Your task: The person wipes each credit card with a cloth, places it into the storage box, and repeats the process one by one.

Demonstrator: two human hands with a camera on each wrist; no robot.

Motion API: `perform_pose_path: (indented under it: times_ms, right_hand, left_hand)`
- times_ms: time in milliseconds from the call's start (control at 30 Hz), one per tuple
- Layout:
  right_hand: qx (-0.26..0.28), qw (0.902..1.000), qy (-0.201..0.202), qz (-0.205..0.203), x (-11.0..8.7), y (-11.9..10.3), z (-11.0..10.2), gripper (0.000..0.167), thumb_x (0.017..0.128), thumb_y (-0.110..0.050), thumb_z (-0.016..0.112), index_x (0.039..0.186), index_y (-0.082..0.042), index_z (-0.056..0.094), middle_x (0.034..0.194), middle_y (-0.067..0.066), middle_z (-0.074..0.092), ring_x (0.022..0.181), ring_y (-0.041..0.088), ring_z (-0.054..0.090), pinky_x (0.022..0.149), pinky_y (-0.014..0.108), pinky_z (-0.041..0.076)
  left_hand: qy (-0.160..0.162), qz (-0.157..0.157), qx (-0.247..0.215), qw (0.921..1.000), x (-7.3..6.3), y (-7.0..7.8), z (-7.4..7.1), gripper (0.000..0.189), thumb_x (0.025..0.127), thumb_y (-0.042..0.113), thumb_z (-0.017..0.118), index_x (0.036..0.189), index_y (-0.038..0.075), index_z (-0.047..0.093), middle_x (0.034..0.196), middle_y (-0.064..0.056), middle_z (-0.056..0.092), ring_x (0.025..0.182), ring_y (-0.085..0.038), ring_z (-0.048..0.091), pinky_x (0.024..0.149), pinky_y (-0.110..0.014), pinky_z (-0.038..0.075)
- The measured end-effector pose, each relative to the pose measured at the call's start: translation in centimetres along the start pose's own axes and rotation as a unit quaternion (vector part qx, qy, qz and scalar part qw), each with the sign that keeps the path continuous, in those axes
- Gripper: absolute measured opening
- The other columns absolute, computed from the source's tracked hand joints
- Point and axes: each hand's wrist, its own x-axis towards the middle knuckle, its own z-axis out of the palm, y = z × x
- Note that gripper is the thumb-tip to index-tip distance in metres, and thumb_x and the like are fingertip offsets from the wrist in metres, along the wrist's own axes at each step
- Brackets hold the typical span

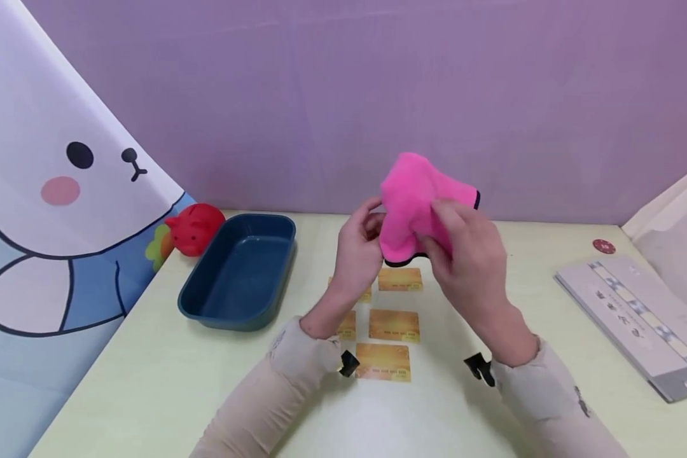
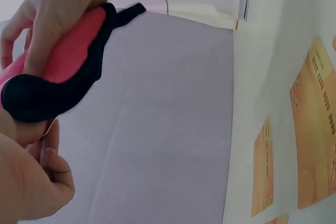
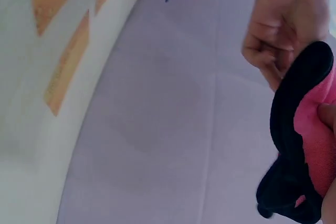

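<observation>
A soft pink cloth piece (image 1: pixel 409 184) with black edging is held up over the table between both hands. My right hand (image 1: pixel 472 254) pinches its near face between thumb and fingers. At its left edge my left hand (image 1: pixel 357 257) grips it with bent fingers, partly hidden behind the cloth. The black edging (image 2: pixel 52 98) curves between the hands in the left wrist view, with a short black tab at one end. In the right wrist view, the left hand's curled fingers (image 3: pixel 265 56) lie beside the edging. Several gold cards (image 1: pixel 394 326) lie below on the table.
A dark blue tray (image 1: pixel 286 270) stands left of the cards, with a red piggy bank (image 1: pixel 194 229) behind it. To the right lie a flat grey box (image 1: pixel 618 318) and a small red chip (image 1: pixel 603 246). A purple backdrop (image 1: pixel 320 95) rises behind the table.
</observation>
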Motion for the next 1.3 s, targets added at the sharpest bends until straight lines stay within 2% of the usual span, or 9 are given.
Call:
perform_pose_path:
  times_ms: [233, 367, 567, 733, 900, 1033, 1167, 1267, 1300]
  right_hand:
    - [-0.070, 0.9913, -0.100, -0.048, -0.7, 0.3, 0.9, 0.051, 0.092, -0.018, 0.067, 0.139, -0.005, 0.055, 0.131, 0.025, 0.056, 0.116, 0.044, 0.055, 0.085, 0.061, 0.047]
    - [-0.099, 0.9893, -0.106, -0.018, -0.9, 0.5, 0.7, 0.049, 0.090, -0.014, 0.069, 0.138, -0.013, 0.058, 0.128, 0.025, 0.057, 0.104, 0.046, 0.058, 0.075, 0.060, 0.050]
    - [-0.073, 0.9911, -0.104, 0.040, -0.4, 1.9, -0.4, 0.046, 0.091, -0.006, 0.068, 0.136, -0.016, 0.063, 0.109, 0.031, 0.063, 0.090, 0.048, 0.060, 0.069, 0.058, 0.053]
    - [-0.094, 0.9863, -0.063, 0.120, 0.6, 4.1, -2.6, 0.047, 0.091, -0.009, 0.064, 0.137, -0.019, 0.063, 0.105, 0.030, 0.065, 0.091, 0.047, 0.060, 0.066, 0.064, 0.048]
    - [-0.097, 0.9801, -0.007, 0.173, 1.5, 4.9, -4.8, 0.042, 0.093, -0.019, 0.065, 0.136, -0.019, 0.064, 0.109, 0.032, 0.064, 0.100, 0.048, 0.059, 0.076, 0.068, 0.046]
    - [-0.076, 0.9783, 0.041, 0.189, 2.3, 4.4, -5.9, 0.042, 0.093, -0.021, 0.067, 0.134, -0.021, 0.065, 0.112, 0.031, 0.064, 0.102, 0.045, 0.060, 0.082, 0.062, 0.047]
    - [-0.059, 0.9759, 0.082, 0.193, 2.8, 3.3, -6.6, 0.040, 0.092, -0.022, 0.068, 0.132, -0.021, 0.067, 0.113, 0.030, 0.064, 0.104, 0.040, 0.060, 0.091, 0.033, 0.049]
    - [-0.033, 0.9801, 0.108, 0.163, 3.0, 2.1, -6.0, 0.039, 0.090, -0.017, 0.069, 0.128, -0.015, 0.069, 0.111, 0.028, 0.067, 0.103, 0.040, 0.060, 0.096, 0.024, 0.046]
    - [-0.028, 0.9835, 0.107, 0.143, 2.9, 1.6, -5.6, 0.038, 0.089, -0.015, 0.070, 0.127, -0.013, 0.069, 0.111, 0.027, 0.069, 0.102, 0.041, 0.061, 0.097, 0.028, 0.048]
  left_hand:
    - [0.012, -0.029, -0.009, 0.9995, 0.4, -0.4, -0.5, 0.051, 0.091, -0.013, 0.053, 0.139, 0.005, 0.056, 0.109, -0.022, 0.072, 0.092, -0.018, 0.068, 0.072, -0.022, 0.052]
    - [-0.009, -0.027, 0.020, 0.9994, 0.5, -0.3, -0.9, 0.046, 0.094, -0.010, 0.055, 0.137, 0.008, 0.058, 0.105, -0.020, 0.074, 0.083, -0.015, 0.063, 0.067, -0.022, 0.046]
    - [-0.023, -0.026, 0.029, 0.9990, 0.7, 0.3, -1.7, 0.039, 0.095, 0.002, 0.065, 0.133, 0.013, 0.061, 0.093, -0.015, 0.074, 0.068, -0.014, 0.051, 0.063, -0.023, 0.039]
    - [0.008, -0.064, -0.025, 0.9976, 1.4, 0.8, -2.5, 0.040, 0.093, 0.003, 0.069, 0.131, 0.016, 0.063, 0.078, -0.001, 0.068, 0.068, -0.014, 0.045, 0.065, -0.027, 0.036]
    - [0.024, -0.085, -0.048, 0.9950, 1.7, 1.1, -2.8, 0.043, 0.094, 0.002, 0.068, 0.133, 0.018, 0.061, 0.076, 0.004, 0.065, 0.070, -0.014, 0.047, 0.067, -0.027, 0.038]
    - [0.018, -0.083, -0.058, 0.9947, 1.7, 1.1, -2.6, 0.046, 0.094, 0.002, 0.067, 0.136, 0.018, 0.060, 0.077, 0.004, 0.065, 0.072, -0.013, 0.050, 0.067, -0.025, 0.040]
    - [0.008, -0.077, -0.057, 0.9954, 1.6, 1.0, -2.6, 0.047, 0.094, 0.001, 0.067, 0.137, 0.016, 0.058, 0.080, 0.004, 0.066, 0.073, -0.011, 0.052, 0.068, -0.023, 0.043]
    - [-0.001, -0.060, -0.046, 0.9971, 1.5, 0.9, -2.4, 0.047, 0.094, 0.001, 0.066, 0.138, 0.015, 0.058, 0.083, -0.003, 0.068, 0.071, -0.011, 0.050, 0.067, -0.024, 0.041]
    - [-0.005, -0.054, -0.042, 0.9976, 1.4, 0.8, -2.3, 0.046, 0.094, 0.000, 0.066, 0.138, 0.014, 0.058, 0.085, -0.007, 0.069, 0.071, -0.011, 0.051, 0.067, -0.024, 0.040]
